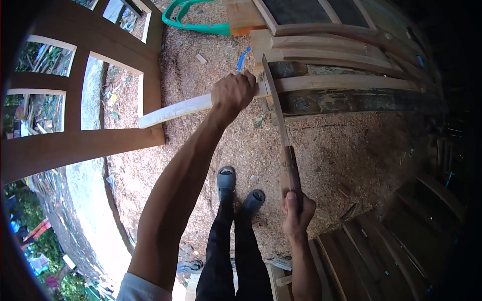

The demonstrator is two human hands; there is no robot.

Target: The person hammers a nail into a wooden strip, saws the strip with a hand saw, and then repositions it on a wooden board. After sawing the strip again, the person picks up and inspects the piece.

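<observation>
My left hand point(234, 92) is wrapped over a long pale wooden strip point(181, 109), close to the saw's blade. That strip runs from the wooden frame at the left across to the stacked timber at the right. In my right hand point(298, 213) is the wooden handle of a handsaw point(277, 108), fingers closed and thumb along the grip. The saw points away from me, its blade lying across the strip just right of my left hand. A dark, weathered beam point(341, 102) lies beneath the strip on the right.
A large wooden window frame point(150, 75) stands at the left. Timber pieces point(331, 45) and framed panels are stacked at the upper right. A green plastic hoop-like piece point(201, 27) lies at the top. Sawdust covers the ground point(331, 165), and more boards point(361, 246) lie lower right.
</observation>
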